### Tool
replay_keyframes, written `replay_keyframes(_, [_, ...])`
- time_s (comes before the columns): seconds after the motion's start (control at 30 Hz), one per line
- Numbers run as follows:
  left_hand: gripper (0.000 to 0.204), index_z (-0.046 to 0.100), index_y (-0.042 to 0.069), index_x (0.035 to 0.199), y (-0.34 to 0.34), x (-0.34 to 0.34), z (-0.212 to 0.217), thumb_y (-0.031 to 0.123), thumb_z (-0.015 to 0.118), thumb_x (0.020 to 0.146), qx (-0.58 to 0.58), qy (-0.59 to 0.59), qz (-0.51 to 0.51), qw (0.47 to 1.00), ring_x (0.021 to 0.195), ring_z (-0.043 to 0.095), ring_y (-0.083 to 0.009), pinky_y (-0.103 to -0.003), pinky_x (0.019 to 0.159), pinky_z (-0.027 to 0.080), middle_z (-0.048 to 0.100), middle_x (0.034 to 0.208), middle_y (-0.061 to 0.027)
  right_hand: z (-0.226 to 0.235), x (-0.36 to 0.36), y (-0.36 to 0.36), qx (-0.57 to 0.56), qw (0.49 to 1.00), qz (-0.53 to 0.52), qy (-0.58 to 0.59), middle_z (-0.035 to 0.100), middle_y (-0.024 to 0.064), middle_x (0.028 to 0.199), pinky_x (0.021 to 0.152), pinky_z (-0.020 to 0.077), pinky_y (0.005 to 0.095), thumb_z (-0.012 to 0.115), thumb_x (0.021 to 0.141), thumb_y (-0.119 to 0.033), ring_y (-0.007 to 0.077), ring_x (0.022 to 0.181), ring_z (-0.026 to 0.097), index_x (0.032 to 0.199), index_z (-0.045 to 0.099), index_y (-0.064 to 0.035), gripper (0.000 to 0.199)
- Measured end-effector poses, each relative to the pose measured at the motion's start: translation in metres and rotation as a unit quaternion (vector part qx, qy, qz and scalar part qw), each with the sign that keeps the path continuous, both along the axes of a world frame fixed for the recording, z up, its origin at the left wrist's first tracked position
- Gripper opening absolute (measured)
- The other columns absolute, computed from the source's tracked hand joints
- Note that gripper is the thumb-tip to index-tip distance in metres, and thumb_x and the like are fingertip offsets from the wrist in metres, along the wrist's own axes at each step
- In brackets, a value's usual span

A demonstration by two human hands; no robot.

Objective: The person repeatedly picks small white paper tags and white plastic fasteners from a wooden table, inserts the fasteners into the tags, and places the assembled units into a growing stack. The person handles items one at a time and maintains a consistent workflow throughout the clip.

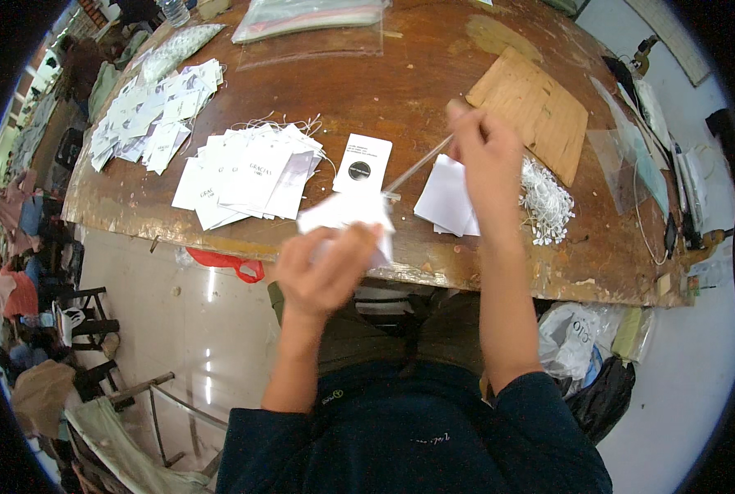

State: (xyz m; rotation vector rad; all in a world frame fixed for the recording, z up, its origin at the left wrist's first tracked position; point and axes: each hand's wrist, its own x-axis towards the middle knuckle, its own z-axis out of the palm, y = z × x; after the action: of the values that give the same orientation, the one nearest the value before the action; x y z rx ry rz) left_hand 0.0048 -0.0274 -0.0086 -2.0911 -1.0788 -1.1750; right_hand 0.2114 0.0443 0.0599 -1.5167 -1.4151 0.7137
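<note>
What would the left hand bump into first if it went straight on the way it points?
The left hand, beyond the white paper it holds, would probably meet the card with the black circle, though depth is unclear.

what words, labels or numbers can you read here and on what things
I won't copy the wording, but here is where it stands:
Middle card pile: dark lettering, readable on some cards.
Single card: lines too small to read.
Left card pile: too small to read.
White bag: bold dark letters.
Dark shirt: pale marks, too small.
Held cards: too blurred.
</note>
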Motion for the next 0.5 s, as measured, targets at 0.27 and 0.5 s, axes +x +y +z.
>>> replay_keyframes(0.27, [0.032, 0.070, 0.013, 0.112, 0.050, -0.050, 0.019, 0.023, 0.073, 0.082, -0.190, -0.034, 0.201, 0.960, 0.097, 0.059, -0.0238, -0.038, 0.083, 0.046, 0.063, 0.117, -0.0024, -0.032, -0.028, 0.016, 0.073, 0.902, 0.186, -0.383, 0.059, 0.0130, 0.127, 0.098, 0.0400, 0.0428, 0.075, 0.076, -0.046, 0.0308, 0.121, 0.052, 0.119, 0.063, -0.0065, 0.059])
replay_keyframes(0.5, [0.028, 0.070, 0.007, 0.107, 0.024, -0.028, 0.008, 0.011, 0.074, 0.079, -0.215, -0.196, 0.034, 0.956, 0.098, 0.059, -0.0249, -0.036, 0.084, 0.046, 0.065, 0.112, -0.0070, -0.039, -0.029, 0.016, 0.035, 0.886, 0.210, -0.413, 0.055, 0.0127, 0.134, 0.102, 0.0349, 0.0444, 0.077, 0.072, -0.045, 0.0301, 0.124, 0.049, 0.119, 0.065, -0.0084, 0.061])
